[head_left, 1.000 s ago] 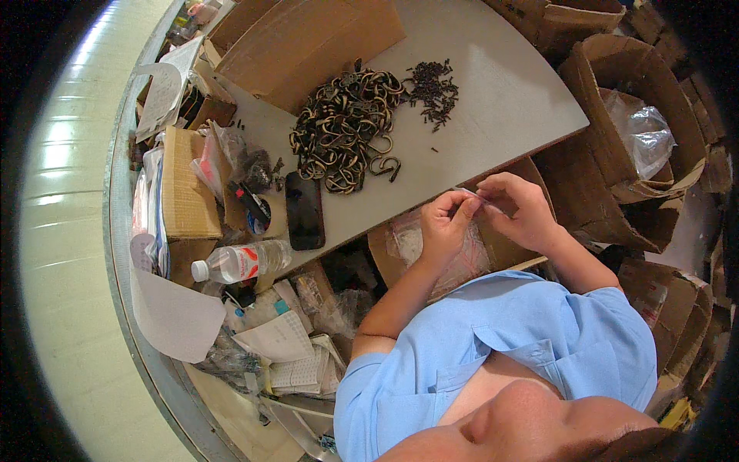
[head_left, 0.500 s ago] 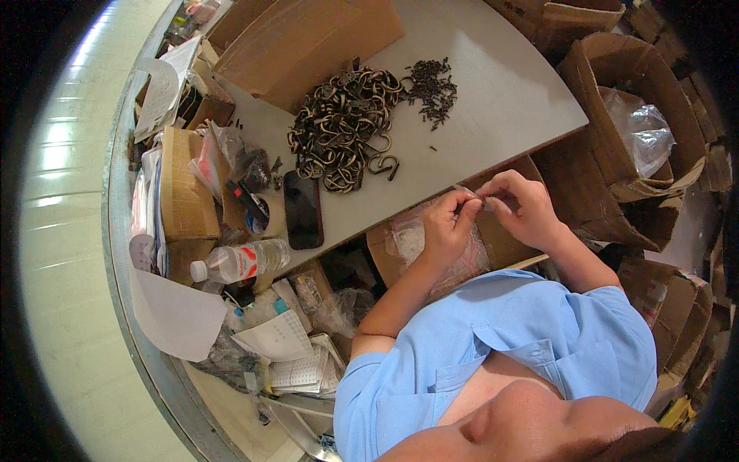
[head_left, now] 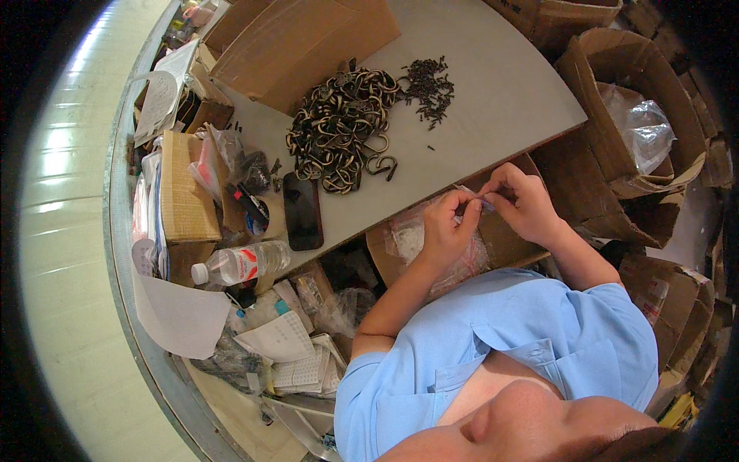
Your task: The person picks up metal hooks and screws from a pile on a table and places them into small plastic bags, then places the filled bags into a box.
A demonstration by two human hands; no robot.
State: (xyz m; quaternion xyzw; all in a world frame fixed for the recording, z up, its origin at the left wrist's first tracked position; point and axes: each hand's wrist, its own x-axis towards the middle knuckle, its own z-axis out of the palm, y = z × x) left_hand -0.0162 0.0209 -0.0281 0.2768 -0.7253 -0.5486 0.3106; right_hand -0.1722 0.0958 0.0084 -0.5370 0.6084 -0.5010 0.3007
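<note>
My left hand (head_left: 449,229) and my right hand (head_left: 525,203) meet in front of the table's edge, fingertips pinched close together. Between them is a small, thin piece of clear plastic (head_left: 486,205), mostly hidden by the fingers; its exact kind is hard to make out. Below the hands sits an open cardboard box (head_left: 504,245) with clear plastic bags (head_left: 408,237) in it. Beyond, on the grey table (head_left: 493,92), lies a heap of bronze-coloured curved metal hooks (head_left: 339,127). One S-shaped hook (head_left: 382,165) lies at the heap's near edge. Beside the heap are many small dark screw-like pieces (head_left: 429,91).
A dark phone (head_left: 302,212) lies at the table's left edge, near a clear water bottle (head_left: 240,262). Papers (head_left: 281,339) and cartons crowd the left. A large cardboard panel (head_left: 308,46) stands behind the heap. Open cardboard boxes (head_left: 585,69) fill the right side.
My right hand has shifted slightly up and to the left. The plastic between my fingertips has changed angle; both hands stay pinched together over the box.
</note>
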